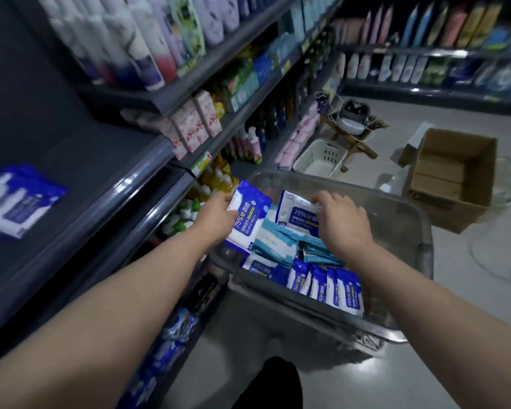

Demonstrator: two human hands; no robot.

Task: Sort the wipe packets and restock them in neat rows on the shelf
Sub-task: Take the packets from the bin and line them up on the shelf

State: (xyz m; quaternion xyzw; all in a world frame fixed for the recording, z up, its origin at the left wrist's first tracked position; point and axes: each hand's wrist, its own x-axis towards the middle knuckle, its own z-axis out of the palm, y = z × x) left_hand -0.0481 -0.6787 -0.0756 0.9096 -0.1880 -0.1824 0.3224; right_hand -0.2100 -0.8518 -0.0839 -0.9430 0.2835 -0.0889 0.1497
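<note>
A clear plastic bin [407, 219] in front of me holds several wipe packets, dark blue-and-white ones [334, 286] along its near side and pale teal ones [281, 242] in the middle. My left hand [219, 215] grips a blue-and-white 75% alcohol wipe packet [250, 215] at the bin's left edge. My right hand [344, 221] pinches the top of another blue-and-white packet [298, 212] standing in the bin. On the dark grey shelf [101, 178] at my left lies a small blurred stack of blue packets [15, 199].
Shelves of bottles and packs run along the left and across the back. On the floor beyond the bin stand a white basket [320, 157], a wooden stool [353, 137] and an open cardboard box [452, 178]. More blue packs [165, 352] sit on a low shelf.
</note>
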